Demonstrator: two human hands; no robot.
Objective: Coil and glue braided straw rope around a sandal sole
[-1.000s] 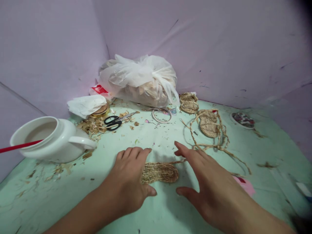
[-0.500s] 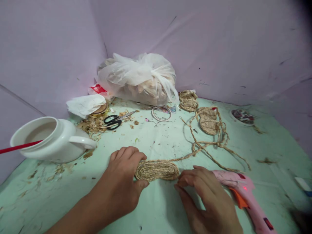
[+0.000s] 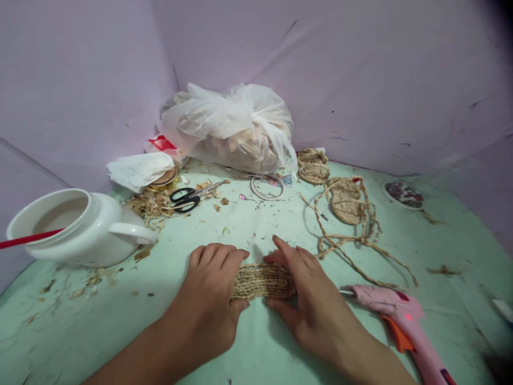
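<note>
An oval coil of braided straw rope (image 3: 258, 282) lies on the green tabletop between my hands. My left hand (image 3: 212, 291) grips its left end, thumb at the near edge and fingers at the far edge. Around the right end curls my right hand (image 3: 300, 291), its thumb on the near side and fingers on the far side. The index finger of that hand points up and away. From behind my right hand the loose braided rope (image 3: 332, 240) runs out in loops to the right. A pink glue gun (image 3: 395, 307) with an orange trigger and lit red light lies right of my right hand.
Black-handled scissors (image 3: 188, 199) rest by straw scraps at the left. A white pitcher (image 3: 102, 227) with a red stick lies tilted nearby. Behind are a tied plastic bag (image 3: 232, 128), a roll of tape (image 3: 267, 187), other straw coils (image 3: 348, 200) and a small round dish (image 3: 403, 195).
My right hand has moved left and away from me, from beside the coil's right end to closing around it. My left hand keeps its grip. The view has shifted slightly.
</note>
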